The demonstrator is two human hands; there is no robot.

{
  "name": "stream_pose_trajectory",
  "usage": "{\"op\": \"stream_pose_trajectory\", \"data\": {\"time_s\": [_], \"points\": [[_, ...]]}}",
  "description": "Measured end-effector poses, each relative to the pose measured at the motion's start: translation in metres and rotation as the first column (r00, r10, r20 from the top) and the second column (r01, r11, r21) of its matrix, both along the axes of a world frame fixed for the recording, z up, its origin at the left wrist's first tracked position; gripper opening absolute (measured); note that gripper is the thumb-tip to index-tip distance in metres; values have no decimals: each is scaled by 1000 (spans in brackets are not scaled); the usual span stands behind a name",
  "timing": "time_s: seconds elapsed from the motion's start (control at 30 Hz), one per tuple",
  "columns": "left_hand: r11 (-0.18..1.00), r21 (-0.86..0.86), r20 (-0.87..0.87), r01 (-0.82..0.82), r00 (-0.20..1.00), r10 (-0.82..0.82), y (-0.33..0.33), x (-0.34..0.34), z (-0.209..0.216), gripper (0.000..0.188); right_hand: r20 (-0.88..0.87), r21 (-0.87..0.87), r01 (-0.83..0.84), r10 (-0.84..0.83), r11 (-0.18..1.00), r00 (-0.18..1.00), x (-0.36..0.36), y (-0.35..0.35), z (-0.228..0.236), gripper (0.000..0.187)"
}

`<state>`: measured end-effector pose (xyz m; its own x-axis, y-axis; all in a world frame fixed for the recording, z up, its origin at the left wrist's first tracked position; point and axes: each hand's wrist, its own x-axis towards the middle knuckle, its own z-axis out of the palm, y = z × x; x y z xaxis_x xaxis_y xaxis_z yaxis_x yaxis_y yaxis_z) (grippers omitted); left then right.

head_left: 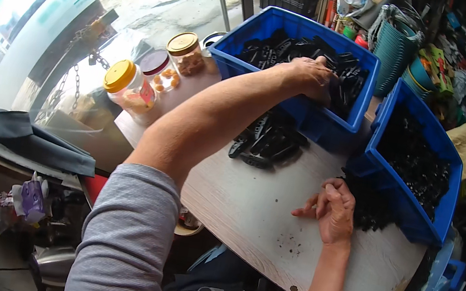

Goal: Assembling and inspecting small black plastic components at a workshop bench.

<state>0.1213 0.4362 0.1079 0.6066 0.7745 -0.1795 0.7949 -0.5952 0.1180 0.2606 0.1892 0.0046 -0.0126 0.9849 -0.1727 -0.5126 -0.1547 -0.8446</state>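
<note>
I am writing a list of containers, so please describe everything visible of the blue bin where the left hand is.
The blue bin is rectangular, open-topped and rimmed, apparently plastic. It stands upright at the far side of the pale table, holding many black parts. The left hand reaches inside; its forearm hides part of the near wall. The bin's underside is hidden.

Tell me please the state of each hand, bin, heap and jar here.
Left hand, inside back blue bin, grasp hidden
Right hand, partly curled, grasp unclear
Back blue bin, open, holding black parts
Right blue bin, open, holding small black pieces
Long black heap, loose on table
Small black heap, loose beside right blue bin
Yellow-lidded jar, closed
Dark-lidded jar, closed
Gold-lidded jar, closed
</note>
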Motion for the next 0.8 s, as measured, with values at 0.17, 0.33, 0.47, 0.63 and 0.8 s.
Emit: {"op": "stream_pose_trajectory", "data": {"time_s": [0.17, 0.33, 0.47, 0.63, 0.8], "points": [[999, -2, 139, 43, 989, -42, 3, -12, -12, 76, -10, -1, -21, 21, 1000, 1000, -9, -4, 0, 18], [973, 120, 120, -195, 976, 181, -4, -13, -12, 74, -3, 3, -6, 6, 1000, 1000, -14, -9, -1, 19], [986, 105, 143, -131, 983, 115, 10, -20, -29, 77, 17, 11, -22, 22, 1000, 1000, -17, -9, -3, 19], [985, 157, 162, -75, 986, 49, 6, -16, -25, 62, 31, 10, -18, 18, 1000, 999, -13, -10, -9, 20], [985, 167, 125, -48, 992, 27, 11, -13, -32, 66, 40, 22, -18, 17, 1000, 999, -15, -10, -9, 18]]}}
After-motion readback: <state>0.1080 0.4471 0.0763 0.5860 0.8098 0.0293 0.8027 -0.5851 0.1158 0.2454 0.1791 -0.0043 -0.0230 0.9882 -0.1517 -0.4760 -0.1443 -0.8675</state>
